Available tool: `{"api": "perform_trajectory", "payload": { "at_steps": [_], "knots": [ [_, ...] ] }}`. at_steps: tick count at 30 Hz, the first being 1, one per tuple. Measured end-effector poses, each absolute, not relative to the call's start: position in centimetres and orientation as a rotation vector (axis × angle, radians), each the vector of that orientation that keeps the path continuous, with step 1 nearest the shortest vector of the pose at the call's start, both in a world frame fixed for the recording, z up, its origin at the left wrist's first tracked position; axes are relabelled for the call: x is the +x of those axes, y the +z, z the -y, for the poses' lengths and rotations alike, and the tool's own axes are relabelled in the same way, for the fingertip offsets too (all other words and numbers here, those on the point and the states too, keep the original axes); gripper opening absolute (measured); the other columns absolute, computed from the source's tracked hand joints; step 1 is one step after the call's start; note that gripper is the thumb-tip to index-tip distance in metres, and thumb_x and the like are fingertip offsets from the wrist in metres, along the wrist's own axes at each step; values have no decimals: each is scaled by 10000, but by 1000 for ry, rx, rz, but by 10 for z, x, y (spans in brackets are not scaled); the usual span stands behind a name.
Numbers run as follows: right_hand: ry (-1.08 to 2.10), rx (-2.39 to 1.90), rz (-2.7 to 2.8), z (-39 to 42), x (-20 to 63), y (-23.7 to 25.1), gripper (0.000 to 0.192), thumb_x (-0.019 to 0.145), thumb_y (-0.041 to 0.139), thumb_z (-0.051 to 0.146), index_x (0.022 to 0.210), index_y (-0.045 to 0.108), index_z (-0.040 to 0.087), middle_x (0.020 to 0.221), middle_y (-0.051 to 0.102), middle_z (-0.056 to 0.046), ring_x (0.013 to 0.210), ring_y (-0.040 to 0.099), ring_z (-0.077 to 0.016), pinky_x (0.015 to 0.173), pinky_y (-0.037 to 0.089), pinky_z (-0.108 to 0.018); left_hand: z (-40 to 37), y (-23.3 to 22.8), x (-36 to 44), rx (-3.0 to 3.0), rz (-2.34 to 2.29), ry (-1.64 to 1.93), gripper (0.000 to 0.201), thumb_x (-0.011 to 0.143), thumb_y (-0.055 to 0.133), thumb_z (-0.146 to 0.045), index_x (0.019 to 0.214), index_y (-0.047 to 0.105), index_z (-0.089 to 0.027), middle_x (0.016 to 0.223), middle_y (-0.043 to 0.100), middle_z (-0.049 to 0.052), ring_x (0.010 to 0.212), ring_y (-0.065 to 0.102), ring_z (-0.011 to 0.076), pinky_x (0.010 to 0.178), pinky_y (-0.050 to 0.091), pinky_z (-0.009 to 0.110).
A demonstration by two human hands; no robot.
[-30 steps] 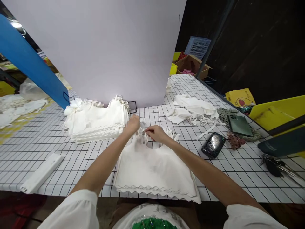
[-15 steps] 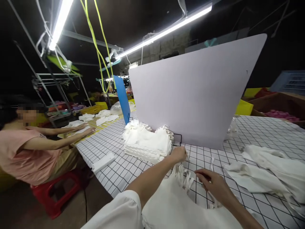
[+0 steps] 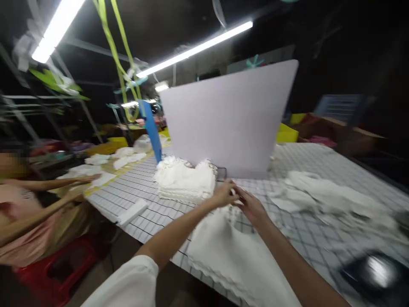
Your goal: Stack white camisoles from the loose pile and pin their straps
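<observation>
The checked tabletop (image 3: 159,221) stretches out before me, its right side blurred. At its near edge lies my pile of white garments (image 3: 230,251), directly below my grip, wavy hems toward me; my right forearm hides part of it, and the bottom of the view cuts it off. My left hand (image 3: 225,194) and right hand (image 3: 252,207) come together above the pile's far end, fingers bent, fingertips close. The straps (image 3: 230,213) beneath are smeared; I can't tell whether either hand pinches one.
</observation>
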State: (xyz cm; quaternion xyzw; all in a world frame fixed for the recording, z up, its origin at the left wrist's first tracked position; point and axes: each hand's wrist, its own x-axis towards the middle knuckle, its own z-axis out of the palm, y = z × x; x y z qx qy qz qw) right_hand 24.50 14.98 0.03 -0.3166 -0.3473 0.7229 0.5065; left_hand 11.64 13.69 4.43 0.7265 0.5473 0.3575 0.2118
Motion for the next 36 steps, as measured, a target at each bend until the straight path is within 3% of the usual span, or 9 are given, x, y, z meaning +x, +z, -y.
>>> {"api": "perform_trajectory", "payload": {
  "at_steps": [7, 12, 14, 16, 19, 21, 25, 29, 36],
  "knots": [
    [1604, -707, 932, -148, 259, 28, 332, 563, 914, 330, 766, 697, 182, 630, 565, 50, 617, 517, -101, 707, 604, -350, -133, 49, 95, 1798, -1321, 1138, 111, 726, 686, -108, 674, 607, -167, 669, 572, -28, 565, 512, 94, 564, 424, 210],
    [1484, -670, 1098, -108, 263, 44, 321, 576, 898, 335, 759, 685, 181, 695, 624, 29, 650, 565, -107, 750, 582, -343, -104, 45, 83, 1608, -1338, 1266, 147, 693, 745, -116, 714, 629, -203, 706, 621, -17, 665, 585, 127, 669, 474, 223],
    [1389, -692, 1173, -88, 263, 44, 308, 619, 871, 365, 777, 678, 183, 691, 650, 17, 681, 609, -128, 764, 566, -335, -83, 35, 79, 1506, -1349, 1223, 146, 740, 764, -211, 691, 626, -200, 651, 623, 3, 653, 620, 156, 676, 505, 257],
    [1320, -739, 1246, -66, 263, 39, 305, 657, 844, 394, 798, 676, 181, 686, 679, -1, 690, 638, -147, 769, 558, -344, -60, 21, 77, 1420, -1313, 1097, 273, 828, 717, -383, 662, 644, -179, 616, 650, 55, 633, 661, 200, 666, 545, 313],
    [1308, -813, 1340, -31, 264, 25, 298, 691, 824, 406, 807, 675, 176, 704, 716, -28, 709, 669, -170, 766, 552, -351, -28, 1, 84, 1089, -1063, 932, 459, 915, 591, -539, 713, 688, -138, 745, 730, 146, 748, 728, 254, 766, 598, 396],
    [1340, -837, 1374, -8, 266, 15, 298, 710, 817, 412, 822, 672, 177, 735, 737, -39, 744, 693, -181, 769, 546, -343, -16, -7, 92, 813, -925, 974, 385, 930, 621, -450, 736, 688, -125, 753, 732, 129, 769, 730, 223, 854, 599, 393],
    [1525, -928, 1383, 25, 272, -2, 399, 678, 844, 446, 891, 671, 156, 769, 763, -70, 703, 709, -187, 679, 531, -315, -9, -11, 100, 663, -933, 1168, 154, 901, 665, -174, 769, 698, -102, 774, 740, 81, 743, 711, 142, 879, 592, 295],
    [1746, -1006, 1447, 36, 276, -8, 448, 603, 884, 480, 790, 681, 128, 767, 759, -98, 679, 705, -191, 619, 528, -298, -7, -6, 93, 687, -945, 1189, 120, 888, 676, -166, 806, 709, -86, 883, 766, 121, 868, 741, 195, 901, 595, 326],
    [1779, -996, 1509, 28, 275, 5, 339, 564, 914, 395, 702, 743, 137, 702, 653, -16, 663, 593, -118, 600, 544, -259, -35, 7, 70, 698, -1041, 1084, 130, 895, 644, -140, 775, 670, -98, 821, 768, 158, 803, 761, 237, 875, 603, 388]
  ]
}}
